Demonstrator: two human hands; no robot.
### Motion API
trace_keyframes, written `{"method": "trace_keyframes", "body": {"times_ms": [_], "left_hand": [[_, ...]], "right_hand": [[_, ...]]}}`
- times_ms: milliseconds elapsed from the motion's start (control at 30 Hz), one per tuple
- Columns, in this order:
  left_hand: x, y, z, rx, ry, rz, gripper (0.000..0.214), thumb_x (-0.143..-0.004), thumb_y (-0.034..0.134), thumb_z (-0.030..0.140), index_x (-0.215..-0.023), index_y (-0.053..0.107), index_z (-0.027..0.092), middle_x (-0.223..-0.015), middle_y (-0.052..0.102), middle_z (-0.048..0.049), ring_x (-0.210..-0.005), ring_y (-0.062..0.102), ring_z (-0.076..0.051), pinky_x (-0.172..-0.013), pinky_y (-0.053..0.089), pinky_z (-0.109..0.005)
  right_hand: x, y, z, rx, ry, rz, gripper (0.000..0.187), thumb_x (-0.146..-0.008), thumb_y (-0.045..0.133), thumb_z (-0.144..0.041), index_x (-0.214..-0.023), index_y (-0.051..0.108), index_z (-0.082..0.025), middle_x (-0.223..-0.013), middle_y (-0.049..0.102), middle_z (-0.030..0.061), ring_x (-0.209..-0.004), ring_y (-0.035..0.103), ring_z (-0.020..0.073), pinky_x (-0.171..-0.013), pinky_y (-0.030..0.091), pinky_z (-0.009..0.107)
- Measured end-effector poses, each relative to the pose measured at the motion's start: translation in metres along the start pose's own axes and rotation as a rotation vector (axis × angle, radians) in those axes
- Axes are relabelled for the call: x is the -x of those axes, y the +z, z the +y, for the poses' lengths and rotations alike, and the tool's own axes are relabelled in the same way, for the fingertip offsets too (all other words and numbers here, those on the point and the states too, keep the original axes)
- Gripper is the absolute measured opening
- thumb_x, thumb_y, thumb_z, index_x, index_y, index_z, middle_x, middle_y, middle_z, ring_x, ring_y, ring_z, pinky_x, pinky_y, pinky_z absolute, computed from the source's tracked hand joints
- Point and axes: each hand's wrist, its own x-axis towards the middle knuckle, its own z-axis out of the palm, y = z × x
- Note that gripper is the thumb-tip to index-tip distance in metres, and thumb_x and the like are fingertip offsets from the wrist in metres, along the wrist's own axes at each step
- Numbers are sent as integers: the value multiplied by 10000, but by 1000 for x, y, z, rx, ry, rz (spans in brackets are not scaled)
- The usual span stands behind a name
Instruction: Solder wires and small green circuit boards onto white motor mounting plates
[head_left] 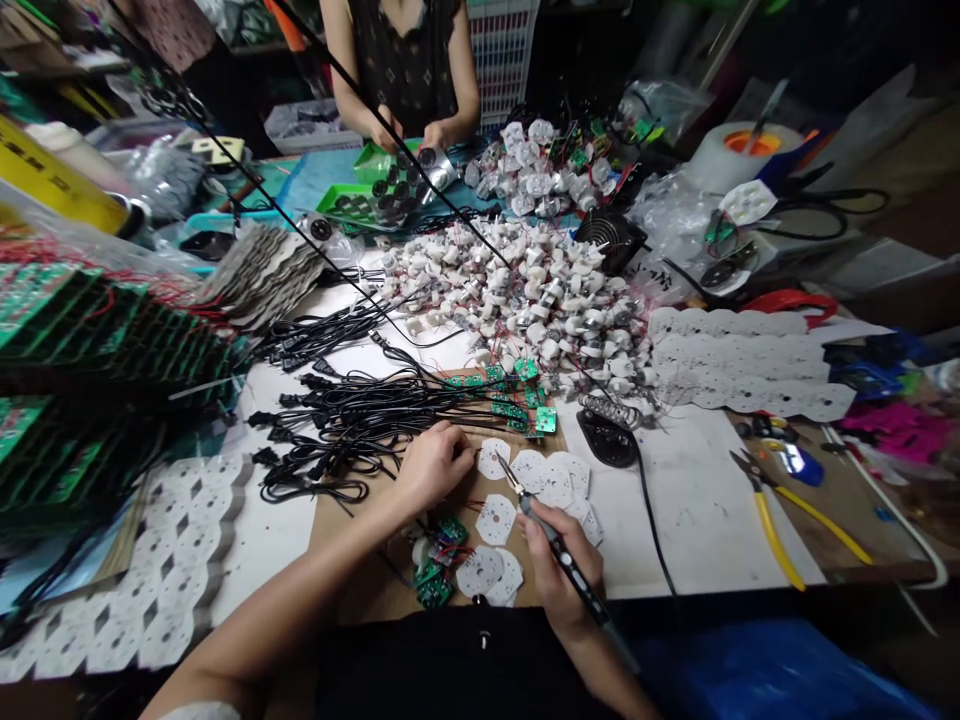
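Observation:
My right hand grips a soldering iron, its tip pointing up and left to a white round circuit board. Just left of that board is my left hand, its fingers curled together; whatever they pinch is hidden. Below lies another white board with thin red wires at its edge. More white boards overlap to the right, and a small stack sits near my body. A cluster of green circuit boards with red wires rests under my left forearm.
Black plug cables lie behind my left hand. A heap of white parts fills the middle. Yellow-handled cutters and a soldering iron stand are at right. Green boards stack up at left. A co-worker's hands work across the table.

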Motion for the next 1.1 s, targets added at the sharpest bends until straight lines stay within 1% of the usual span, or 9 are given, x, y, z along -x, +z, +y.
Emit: {"method": "trace_keyframes", "body": {"times_ms": [167,267,333,467,533,633,867,967,1100], "left_hand": [[8,-5,7,-95,25,-9,197,-948,559,320,-835,668,201,-884,697,-58,-812,649,-197,-680,427,-283],[0,-23,2,-149,82,68,186,-963,542,313,-888,678,210,-886,694,-52,-801,635,-189,-682,419,-277],[-20,-45,-8,-164,128,158,171,-957,537,268,-937,697,212,-925,697,-56,-839,631,-194,-726,427,-282],[-86,-95,-43,-276,149,303,294,-925,462,140,-954,752,178,-1003,670,-110,-907,590,-236,-807,436,-338],[-117,-113,-60,-363,250,224,342,-870,452,73,-905,776,175,-971,648,-118,-956,562,-253,-870,429,-361],[-145,-123,-77,-451,314,74,351,-789,498,25,-888,792,189,-931,621,-114,-968,533,-261,-897,407,-366],[-155,-117,-86,-514,384,-28,179,-769,605,97,-724,756,182,-889,623,-95,-893,574,-226,-796,424,-314],[-156,-116,-91,-350,363,50,127,-763,637,171,-705,749,170,-840,648,-73,-781,592,-188,-720,438,-291],[-156,-119,-95,254,168,359,179,-707,745,348,-710,721,171,-724,672,-21,-664,594,-146,-684,471,-276]], "right_hand": [[6,0,10,-31,-25,24,210,-977,614,-252,-1158,696,-187,-937,798,80,-807,796,211,-667,668,285],[8,0,12,-50,19,26,209,-979,615,-260,-1157,701,-192,-927,802,76,-800,798,213,-671,666,286],[9,0,11,-65,48,23,210,-980,615,-265,-1158,702,-196,-913,803,68,-790,797,213,-677,665,289],[8,-1,10,-62,30,16,213,-977,620,-273,-1157,705,-197,-910,805,67,-789,799,218,-675,662,286],[7,0,11,-53,20,15,206,-974,623,-267,-1149,706,-197,-913,806,68,-782,799,215,-673,661,280],[6,0,13,-46,-23,20,201,-967,629,-247,-1149,705,-205,-906,806,61,-766,798,206,-658,656,263],[3,0,10,1,-20,8,206,-980,609,-292,-1129,716,-198,-918,802,74,-790,796,204,-652,656,253],[3,1,8,5,20,18,221,-986,599,-326,-1115,725,-198,-918,800,78,-797,795,208,-679,660,267],[3,1,8,-8,1,15,197,-970,620,-301,-1110,729,-216,-939,800,64,-795,796,208,-685,660,273]]}}
